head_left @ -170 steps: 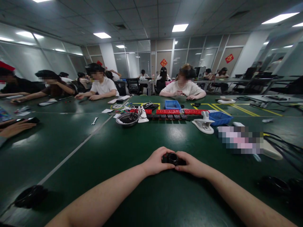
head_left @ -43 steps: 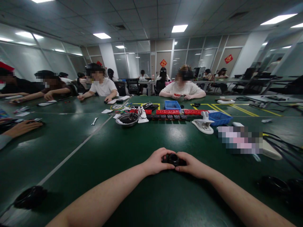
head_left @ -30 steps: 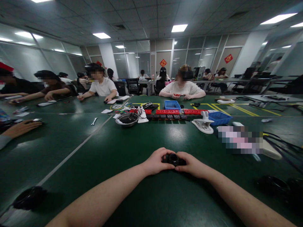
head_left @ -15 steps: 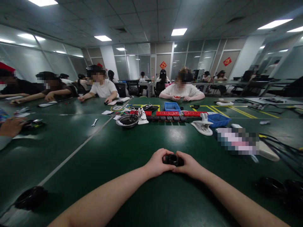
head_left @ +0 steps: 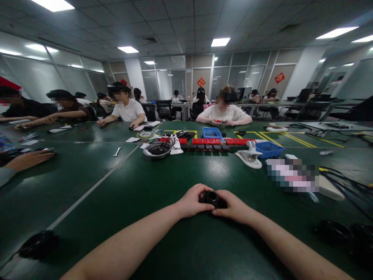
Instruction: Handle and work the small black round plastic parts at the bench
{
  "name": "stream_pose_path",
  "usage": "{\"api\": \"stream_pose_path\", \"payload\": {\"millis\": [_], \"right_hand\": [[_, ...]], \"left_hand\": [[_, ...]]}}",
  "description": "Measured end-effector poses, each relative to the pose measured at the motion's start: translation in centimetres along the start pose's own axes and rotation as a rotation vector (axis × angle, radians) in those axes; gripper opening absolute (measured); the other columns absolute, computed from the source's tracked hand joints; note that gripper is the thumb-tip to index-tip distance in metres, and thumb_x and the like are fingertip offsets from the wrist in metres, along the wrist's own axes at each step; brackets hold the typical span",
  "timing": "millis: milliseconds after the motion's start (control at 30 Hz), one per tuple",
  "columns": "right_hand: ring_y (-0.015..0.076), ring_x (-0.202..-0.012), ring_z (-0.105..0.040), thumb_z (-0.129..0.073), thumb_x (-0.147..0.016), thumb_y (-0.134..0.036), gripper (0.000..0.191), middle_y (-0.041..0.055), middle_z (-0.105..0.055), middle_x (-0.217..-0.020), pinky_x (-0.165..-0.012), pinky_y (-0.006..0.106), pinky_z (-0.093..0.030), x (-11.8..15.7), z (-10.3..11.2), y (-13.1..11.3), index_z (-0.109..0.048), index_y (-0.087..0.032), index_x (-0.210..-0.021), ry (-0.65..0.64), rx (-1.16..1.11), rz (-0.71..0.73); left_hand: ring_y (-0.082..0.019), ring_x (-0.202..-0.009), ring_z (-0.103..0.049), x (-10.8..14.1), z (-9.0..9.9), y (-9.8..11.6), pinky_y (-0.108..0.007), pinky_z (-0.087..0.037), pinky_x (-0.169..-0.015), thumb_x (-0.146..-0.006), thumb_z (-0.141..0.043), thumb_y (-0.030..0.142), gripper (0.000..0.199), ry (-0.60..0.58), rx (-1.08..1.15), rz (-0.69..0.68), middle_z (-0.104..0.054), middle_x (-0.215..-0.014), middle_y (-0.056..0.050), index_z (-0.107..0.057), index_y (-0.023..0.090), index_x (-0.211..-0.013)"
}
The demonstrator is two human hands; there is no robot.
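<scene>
A small black part (head_left: 211,198) with a round opening facing up is between my two hands, low over the green table (head_left: 163,177). My left hand (head_left: 194,200) wraps round its left side, thumb in front and fingers behind. From the right, my right hand (head_left: 233,207) grips the other side, its thumb near the left thumb's tip. Its fingers partly cover the part's right end. Whether the part touches the tabletop cannot be made out.
Black ring-shaped parts lie at the lower left (head_left: 37,244) and lower right (head_left: 335,231). Beyond my hands are a metal bowl (head_left: 157,150), red strips, a white clamp (head_left: 250,155) and blue trays (head_left: 268,149). Another person's hand (head_left: 33,159) rests at the left; people sit across the table.
The black part has turned and shifted slightly left between my hands. My right thumb and fingers have moved a little. At the left, the other person's hand has moved right and flattened.
</scene>
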State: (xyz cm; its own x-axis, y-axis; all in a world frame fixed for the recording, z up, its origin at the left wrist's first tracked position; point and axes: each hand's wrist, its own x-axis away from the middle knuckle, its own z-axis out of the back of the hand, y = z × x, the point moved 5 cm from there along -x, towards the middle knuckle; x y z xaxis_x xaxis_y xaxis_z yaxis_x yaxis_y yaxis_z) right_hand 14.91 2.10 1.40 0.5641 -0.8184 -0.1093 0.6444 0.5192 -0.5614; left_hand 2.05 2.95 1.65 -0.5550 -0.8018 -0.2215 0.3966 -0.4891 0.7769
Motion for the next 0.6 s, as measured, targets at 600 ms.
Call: {"api": "stream_pose_path", "payload": {"millis": [600], "right_hand": [[0.0161,-0.072,-0.048,-0.054,-0.07,-0.026,0.021,0.0036,-0.055,-0.08,-0.064,0.027,-0.037,0.17,0.43,-0.36,-0.055,-0.014,-0.087,-0.093,-0.07,0.036]], "left_hand": [[-0.011,-0.069,-0.043,-0.09,0.02,-0.06,-0.023,-0.037,-0.062,-0.06,-0.064,0.031,0.043,-0.031,0.019,-0.002,-0.047,-0.084,-0.001,-0.05,0.02,-0.1]]}}
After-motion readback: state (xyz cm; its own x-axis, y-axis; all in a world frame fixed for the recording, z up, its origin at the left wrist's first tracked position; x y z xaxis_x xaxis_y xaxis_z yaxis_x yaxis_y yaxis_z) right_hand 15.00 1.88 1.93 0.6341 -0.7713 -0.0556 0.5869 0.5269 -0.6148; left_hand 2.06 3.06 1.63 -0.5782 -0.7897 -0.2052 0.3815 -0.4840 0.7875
